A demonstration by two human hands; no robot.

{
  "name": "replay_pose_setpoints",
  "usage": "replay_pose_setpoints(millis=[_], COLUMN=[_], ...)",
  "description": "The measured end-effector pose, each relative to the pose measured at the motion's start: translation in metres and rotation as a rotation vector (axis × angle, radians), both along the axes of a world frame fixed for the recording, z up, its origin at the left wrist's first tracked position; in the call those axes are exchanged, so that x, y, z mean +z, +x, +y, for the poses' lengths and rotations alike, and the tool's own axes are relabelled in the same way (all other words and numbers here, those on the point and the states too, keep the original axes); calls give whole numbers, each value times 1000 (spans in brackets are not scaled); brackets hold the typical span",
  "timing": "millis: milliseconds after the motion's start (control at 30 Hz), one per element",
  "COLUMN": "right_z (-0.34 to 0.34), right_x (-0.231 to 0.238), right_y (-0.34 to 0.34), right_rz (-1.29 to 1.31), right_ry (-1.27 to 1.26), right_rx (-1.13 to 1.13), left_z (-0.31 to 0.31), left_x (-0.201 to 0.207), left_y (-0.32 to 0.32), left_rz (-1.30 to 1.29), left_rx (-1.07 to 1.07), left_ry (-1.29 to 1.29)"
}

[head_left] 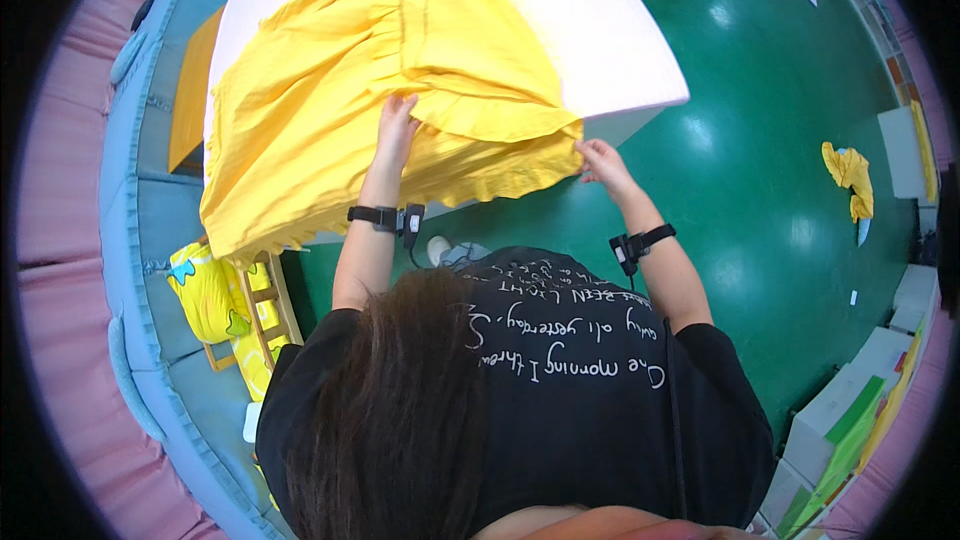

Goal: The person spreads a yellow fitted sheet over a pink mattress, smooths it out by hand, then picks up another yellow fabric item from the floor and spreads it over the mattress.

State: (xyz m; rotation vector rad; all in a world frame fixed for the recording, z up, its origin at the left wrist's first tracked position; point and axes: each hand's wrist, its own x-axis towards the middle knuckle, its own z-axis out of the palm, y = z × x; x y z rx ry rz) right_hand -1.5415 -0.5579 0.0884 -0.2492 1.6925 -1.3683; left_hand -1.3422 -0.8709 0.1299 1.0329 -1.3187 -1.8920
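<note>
Green floor (pixel 740 180), with a white worktop (pixel 605 30) standing on it. Item: yellow cloth (pixel 300 90), creased, ruffled at the hem, spread on the worktop ahead of the person, with its greater part left of the right hand (pixel 602 162) and its near edge hanging over the side. Long axis: judged to run away from the body, narrower at the far end, fanning wide toward the person. One gathered seam (pixel 403 20) follows that line and comes down close to the left hand (pixel 397 128), the nearer of the two to the cloth's middle. Left hand: fingertips bent onto the cloth, inward of the hem (pinching or merely pressing, cannot tell). Right hand: thumb and fingers closed on the near right corner, well apart from the left. Outward: black strap (pixel 372 217) at the left wrist; wooden frame (pixel 262 295) and yellow patterned cushion (pixel 203 305), left; crumpled yellow fabric (pixel 850 178) on the floor, far right.
</note>
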Motion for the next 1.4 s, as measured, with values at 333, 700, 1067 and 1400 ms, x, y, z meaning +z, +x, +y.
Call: replay_pose_setpoints(millis=[333,700,1067,1400], right_z=[156,261,330,362], right_x=[-28,-23,-57,-90], right_y=[-80,-250,-420,-619], right_rz=[-159,-169,-297,-300], right_ry=[9,48,84,146], right_rx=[-245,-586,-499,-292], left_z=[11,247,333,378], left_x=[39,10,3,8], left_y=[-140,-344,-420,-432], left_rz=[423,-574,-674,-1168], left_rx=[-114,-951,-665,-585], left_ry=[457,-884,-1344,-1135])
